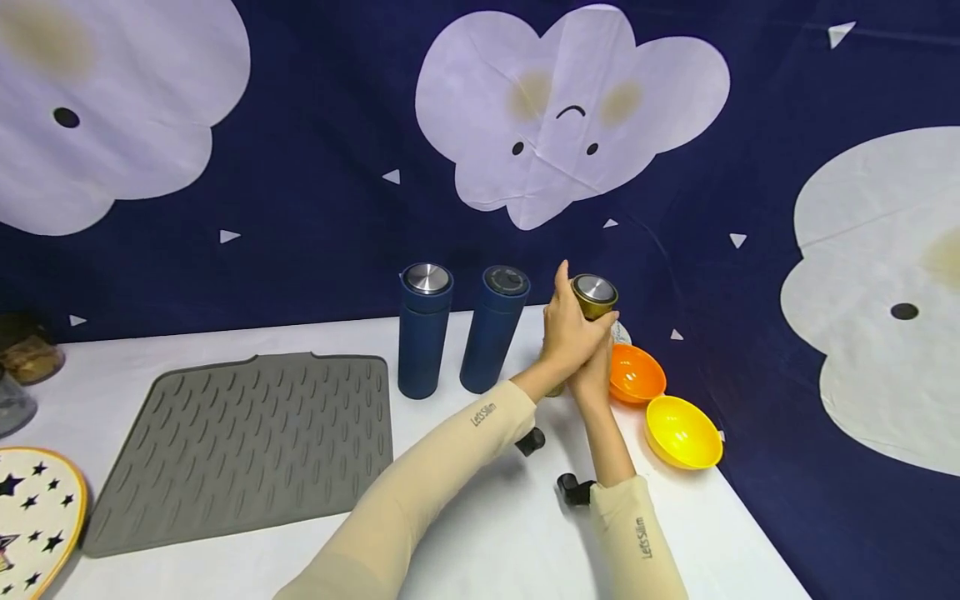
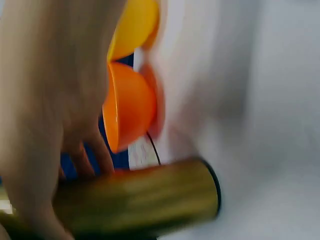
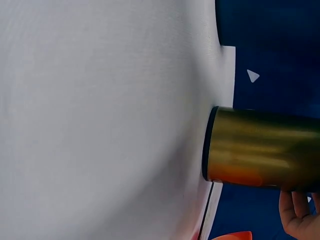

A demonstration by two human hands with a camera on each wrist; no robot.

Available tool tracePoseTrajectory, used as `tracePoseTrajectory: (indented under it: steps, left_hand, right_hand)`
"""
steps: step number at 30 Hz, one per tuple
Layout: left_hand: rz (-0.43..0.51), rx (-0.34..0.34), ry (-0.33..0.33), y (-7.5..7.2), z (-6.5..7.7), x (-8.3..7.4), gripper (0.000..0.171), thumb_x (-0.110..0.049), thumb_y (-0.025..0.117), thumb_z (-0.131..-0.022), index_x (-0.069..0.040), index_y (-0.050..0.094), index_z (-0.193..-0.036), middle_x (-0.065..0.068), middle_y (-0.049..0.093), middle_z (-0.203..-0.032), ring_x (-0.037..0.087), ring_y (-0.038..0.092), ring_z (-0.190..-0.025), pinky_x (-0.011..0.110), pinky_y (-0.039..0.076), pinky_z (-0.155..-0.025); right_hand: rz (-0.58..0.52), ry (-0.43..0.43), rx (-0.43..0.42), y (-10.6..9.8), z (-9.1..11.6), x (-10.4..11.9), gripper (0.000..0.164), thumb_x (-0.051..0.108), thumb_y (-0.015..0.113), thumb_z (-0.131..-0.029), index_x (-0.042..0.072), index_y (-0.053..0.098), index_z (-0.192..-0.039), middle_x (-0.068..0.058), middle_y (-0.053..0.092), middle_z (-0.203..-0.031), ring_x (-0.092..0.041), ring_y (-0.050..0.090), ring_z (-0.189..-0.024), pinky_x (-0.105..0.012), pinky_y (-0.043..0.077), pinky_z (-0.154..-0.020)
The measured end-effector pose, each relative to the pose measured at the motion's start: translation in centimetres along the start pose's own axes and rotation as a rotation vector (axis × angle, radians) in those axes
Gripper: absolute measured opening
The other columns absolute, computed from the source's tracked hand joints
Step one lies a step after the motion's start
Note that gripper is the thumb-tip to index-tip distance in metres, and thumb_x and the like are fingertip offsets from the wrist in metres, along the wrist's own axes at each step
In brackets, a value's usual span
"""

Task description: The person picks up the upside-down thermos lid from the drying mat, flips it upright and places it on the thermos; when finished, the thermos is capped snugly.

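Observation:
A gold flask [image 1: 596, 298] with a steel lid stands upright at the back of the white table [image 1: 480, 533], beside the orange bowl [image 1: 636, 373]. Both hands are wrapped round it. My left hand [image 1: 567, 333] grips its upper body just under the lid, and my right hand [image 1: 592, 375] grips lower down. The left wrist view shows my fingers [image 2: 85, 160] curled over the gold flask [image 2: 145, 200], with the orange bowl [image 2: 130, 112] right behind. The right wrist view shows the gold flask [image 3: 260, 150] with its base at the table and my fingertips [image 3: 300, 217] on it.
Two dark blue flasks [image 1: 425, 329] [image 1: 495, 329] stand left of the gold one. A yellow bowl [image 1: 682, 431] sits in front of the orange one near the right edge. A grey ribbed mat [image 1: 247, 446] lies at left, with a star-patterned plate [image 1: 33, 508] and a jar [image 1: 26, 354] beyond it.

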State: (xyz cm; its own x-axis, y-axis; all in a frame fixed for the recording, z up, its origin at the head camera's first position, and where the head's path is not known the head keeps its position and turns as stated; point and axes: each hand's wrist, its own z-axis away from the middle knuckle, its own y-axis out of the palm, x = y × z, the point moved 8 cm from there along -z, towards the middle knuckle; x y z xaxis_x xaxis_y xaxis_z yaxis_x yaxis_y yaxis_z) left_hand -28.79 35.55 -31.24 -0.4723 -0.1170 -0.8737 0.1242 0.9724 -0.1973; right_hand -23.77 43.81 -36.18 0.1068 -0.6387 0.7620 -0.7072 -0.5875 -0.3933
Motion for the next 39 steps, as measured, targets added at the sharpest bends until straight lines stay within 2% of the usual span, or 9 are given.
tracePoseTrajectory:
  steps: [7, 13, 18, 23, 26, 29, 32, 36, 39]
  left_hand:
    - [0.281, 0.181, -0.105, 0.4, -1.6, 1.7, 0.075, -0.010, 0.087, -0.069, -0.006, 0.048, -0.132, 0.012, 0.065, -0.125, 0.022, 0.062, -0.108, 0.020, 0.049, -0.089]
    - [0.548, 0.323, -0.269, 1.1, -1.7, 2.9, 0.068, -0.001, 0.079, -0.074, -0.007, 0.050, -0.135, 0.008, 0.062, -0.123, 0.011, 0.056, -0.101, 0.022, 0.045, -0.093]
    - [0.608, 0.338, -0.353, 1.3, -1.4, 3.7, 0.073, -0.002, 0.075, -0.078, -0.013, 0.046, -0.145, 0.008, 0.059, -0.135, 0.018, 0.055, -0.118, 0.033, 0.038, -0.109]
    - [0.461, 0.226, -0.373, 0.6, -0.2, 4.5, 0.095, -0.010, 0.078, -0.076, -0.012, 0.027, -0.156, 0.012, 0.040, -0.153, 0.026, 0.039, -0.140, 0.039, 0.026, -0.120]
    - [0.308, 0.218, -0.313, -0.6, 1.8, 4.3, 0.108, -0.014, 0.082, -0.072, -0.008, 0.017, -0.159, 0.015, 0.028, -0.159, 0.028, 0.028, -0.147, 0.041, 0.022, -0.122]
    - [0.184, 0.323, -0.235, -2.4, 4.8, 3.3, 0.111, -0.019, 0.083, -0.074, -0.007, 0.013, -0.159, 0.014, 0.021, -0.163, 0.029, 0.025, -0.150, 0.045, 0.024, -0.121]
    - [0.097, 0.508, -0.145, -4.9, 9.0, 2.3, 0.107, -0.028, 0.081, -0.080, -0.012, 0.013, -0.160, 0.011, 0.018, -0.165, 0.027, 0.020, -0.151, 0.052, 0.022, -0.120]
    - [-0.049, 0.708, 0.007, -10.2, 14.1, 2.9, 0.100, -0.044, 0.075, -0.084, -0.026, 0.013, -0.160, -0.001, 0.014, -0.167, 0.022, 0.008, -0.154, 0.061, 0.014, -0.120]
    - [-0.186, 0.737, 0.137, -14.9, 16.0, 4.0, 0.101, -0.054, 0.074, -0.082, -0.030, 0.014, -0.160, -0.004, 0.011, -0.167, 0.023, 0.001, -0.155, 0.064, 0.008, -0.119]
  right_hand:
    - [-0.094, 0.119, 0.108, 0.1, -0.6, -0.4, 0.054, -0.010, 0.063, -0.077, -0.006, 0.047, -0.128, -0.016, 0.052, -0.103, -0.023, 0.047, -0.085, -0.020, 0.039, -0.070]
    - [-0.123, 0.238, 0.286, 0.8, -0.6, -2.1, 0.070, 0.005, 0.071, -0.085, 0.007, 0.036, -0.146, -0.020, 0.050, -0.134, -0.031, 0.050, -0.116, -0.039, 0.044, -0.102]
    - [-0.159, 0.264, 0.362, 1.2, -1.0, -2.7, 0.071, 0.004, 0.068, -0.087, 0.006, 0.033, -0.148, -0.020, 0.044, -0.141, -0.033, 0.045, -0.128, -0.046, 0.037, -0.112]
    - [-0.176, 0.248, 0.333, 1.7, -1.4, -2.7, 0.063, -0.008, 0.058, -0.084, -0.001, 0.037, -0.143, -0.023, 0.049, -0.136, -0.031, 0.050, -0.121, -0.028, 0.044, -0.098]
    - [-0.211, 0.234, 0.319, 2.1, -1.6, -2.6, 0.061, -0.011, 0.055, -0.084, -0.004, 0.038, -0.142, -0.025, 0.051, -0.133, -0.030, 0.051, -0.118, -0.021, 0.043, -0.092]
    - [-0.213, 0.232, 0.328, 2.4, -1.7, -2.6, 0.065, -0.004, 0.065, -0.086, -0.003, 0.036, -0.144, -0.025, 0.048, -0.139, -0.033, 0.049, -0.125, -0.029, 0.042, -0.103]
    - [-0.195, 0.268, 0.357, 1.8, -1.7, -2.9, 0.079, 0.009, 0.074, -0.085, 0.002, 0.030, -0.150, -0.023, 0.040, -0.148, -0.037, 0.040, -0.137, -0.045, 0.034, -0.115]
    - [-0.128, 0.286, 0.378, 0.1, -0.9, -2.8, 0.102, 0.019, 0.081, -0.082, 0.011, 0.014, -0.158, -0.021, 0.025, -0.160, -0.040, 0.026, -0.147, -0.053, 0.024, -0.120]
    - [0.004, 0.221, 0.351, -1.9, 0.3, -2.1, 0.109, 0.026, 0.084, -0.080, 0.012, 0.010, -0.159, -0.019, 0.019, -0.163, -0.039, 0.023, -0.149, -0.051, 0.023, -0.120]
